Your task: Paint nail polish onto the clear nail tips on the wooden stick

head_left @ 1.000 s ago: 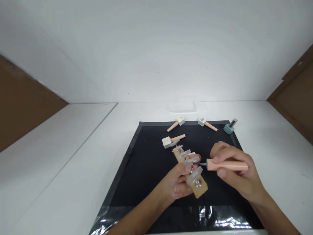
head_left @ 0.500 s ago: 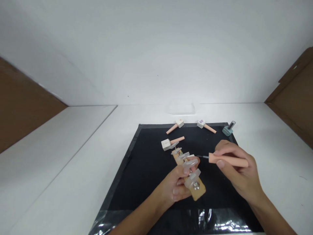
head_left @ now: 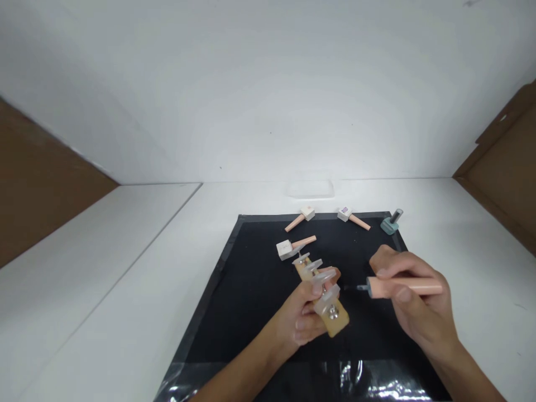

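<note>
My left hand (head_left: 295, 321) is closed around a tan nail tip stand (head_left: 340, 322), which slants down toward the lower right. Several clear nail tips (head_left: 327, 300) stick up from it on small metal posts. My right hand (head_left: 425, 318) pinches a nail polish brush (head_left: 408, 287) by its peach cap-handle. The thin dark bristles point left, a short gap away from the tips and my left fingers. What the left fingers cover behind the stand is hidden.
A white polish bottle with peach cap (head_left: 285, 249) lies just beyond the stand. Two more, one left (head_left: 307, 213) and one right (head_left: 345, 214), lie at the back of the black mat (head_left: 243, 290). A teal bottle (head_left: 389, 225) sits at its far right corner; a clear tray (head_left: 311, 190) is behind.
The brush has drawn back to the right, from beside the nail tips to a gap away. A white piece behind my left fingers is no longer visible. The left hand stays nearly still.
</note>
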A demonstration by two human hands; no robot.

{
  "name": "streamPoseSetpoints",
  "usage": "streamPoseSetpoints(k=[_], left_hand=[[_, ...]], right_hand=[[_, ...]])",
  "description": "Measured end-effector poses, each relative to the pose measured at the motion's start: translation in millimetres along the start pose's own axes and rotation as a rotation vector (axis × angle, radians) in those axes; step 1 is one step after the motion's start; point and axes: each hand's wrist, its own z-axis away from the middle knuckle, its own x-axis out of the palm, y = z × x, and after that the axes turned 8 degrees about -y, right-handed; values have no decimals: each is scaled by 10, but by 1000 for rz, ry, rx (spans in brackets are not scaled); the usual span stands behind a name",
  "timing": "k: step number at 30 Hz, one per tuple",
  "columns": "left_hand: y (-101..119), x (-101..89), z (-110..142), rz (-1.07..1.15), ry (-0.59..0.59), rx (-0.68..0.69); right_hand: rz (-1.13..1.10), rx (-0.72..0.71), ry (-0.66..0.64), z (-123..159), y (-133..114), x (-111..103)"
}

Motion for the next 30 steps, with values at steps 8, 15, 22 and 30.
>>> streamPoseSetpoints(k=[8, 15, 22, 30], left_hand=[[-8, -168, 16, -101, 96, -53], [-32, -170, 18, -136, 125, -68], [-36, -35, -31, -201, 117, -27], [-11, 114, -51, -234, 150, -12]], right_hand=[[40, -74, -130, -87, -129, 28], [91, -127, -183, -127, -139, 53], [98, -125, -177, -113, -131, 54], [59, -79, -168, -66, -104, 40]])
